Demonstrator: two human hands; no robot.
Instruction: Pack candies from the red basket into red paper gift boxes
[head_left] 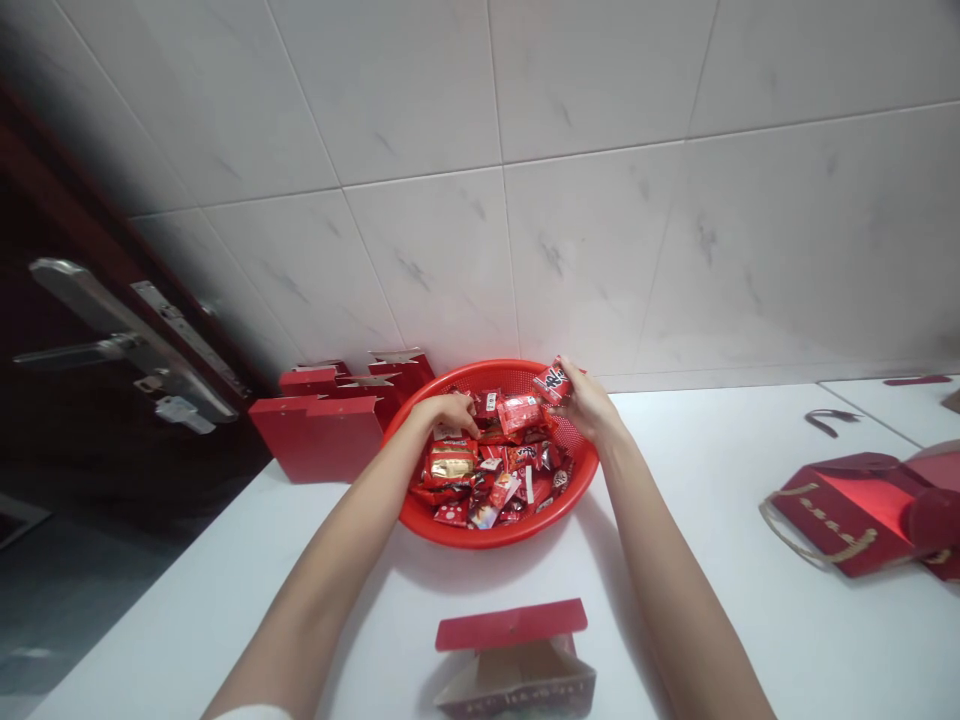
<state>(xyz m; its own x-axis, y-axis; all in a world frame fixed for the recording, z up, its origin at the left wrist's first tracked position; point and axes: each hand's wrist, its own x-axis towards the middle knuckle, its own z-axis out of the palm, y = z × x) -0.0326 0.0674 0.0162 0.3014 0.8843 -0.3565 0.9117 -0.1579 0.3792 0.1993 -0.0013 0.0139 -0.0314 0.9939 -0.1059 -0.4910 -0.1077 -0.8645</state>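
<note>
A round red plastic basket [499, 538] holds many small wrapped snacks, mostly in red packaging. Inside its left part, my left hand [454, 412] reaches down with bent fingers among the packets; what its fingertips hold, if anything, is hidden. At the right rim my right hand [583, 402] grips a red snack packet [553, 383] with dark and white lettering. A gold and red packet [452, 461] lies below my left hand. Nearer to me, between my forearms, stands an open red paper box [517, 625] with its lid flap raised.
Several red boxes [322, 440] stand left of the basket against the tiled wall [585, 260]. Dark red bags [840, 510] with rope handles lie at the right on the white table [697, 470], near a dark ribbon [831, 416]. A door with a metal handle [75, 352] is at the left.
</note>
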